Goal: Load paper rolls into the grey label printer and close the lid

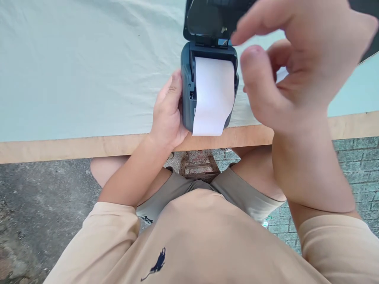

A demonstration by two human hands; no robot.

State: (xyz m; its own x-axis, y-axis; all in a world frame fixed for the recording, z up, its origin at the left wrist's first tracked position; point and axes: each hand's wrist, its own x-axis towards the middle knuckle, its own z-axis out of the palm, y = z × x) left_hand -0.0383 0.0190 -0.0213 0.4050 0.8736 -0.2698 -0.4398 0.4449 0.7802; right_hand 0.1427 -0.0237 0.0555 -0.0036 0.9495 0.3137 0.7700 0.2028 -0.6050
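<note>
One left hand (170, 112) clasps printer (186, 86), right hand (299, 67) fingers parted by lid (214, 19); loose paper (213, 94) could jam if lid drops.

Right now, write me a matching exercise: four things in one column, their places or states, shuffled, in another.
1. lid
2. paper
3. left hand
4. right hand

A. holding the printer
B. raised, to the printer's right
C. white, hanging over the printer's near end
D. black, swung open

Pairs: 1-D, 2-C, 3-A, 4-B
</note>
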